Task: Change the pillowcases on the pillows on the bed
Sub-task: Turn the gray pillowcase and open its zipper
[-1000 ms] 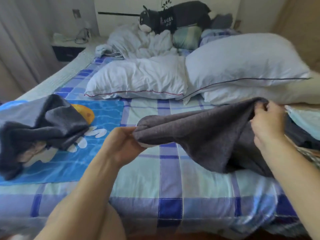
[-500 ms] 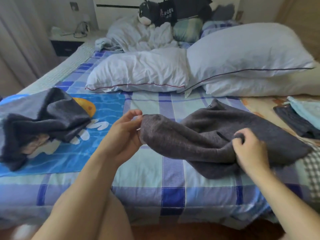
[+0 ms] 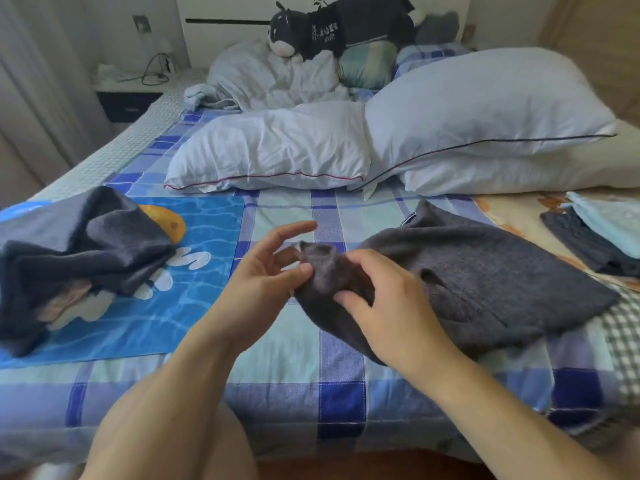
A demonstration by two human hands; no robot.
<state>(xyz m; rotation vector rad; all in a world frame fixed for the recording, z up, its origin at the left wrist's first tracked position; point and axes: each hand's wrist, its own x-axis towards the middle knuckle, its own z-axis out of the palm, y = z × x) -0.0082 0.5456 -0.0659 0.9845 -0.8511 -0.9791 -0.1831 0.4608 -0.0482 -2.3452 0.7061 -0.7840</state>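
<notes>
Currently we are pinching the grey pillowcase [image 3: 467, 282] corner with left hand [image 3: 263, 271] and right hand [image 3: 377, 296] (both gripping), and recommending its opening be located next.

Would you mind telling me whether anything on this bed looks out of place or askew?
Yes: the large white pillow leans tilted across two others, a dark grey cloth lies crumpled on the blue printed towel, and a pale quilt is bunched by the headboard.
</notes>
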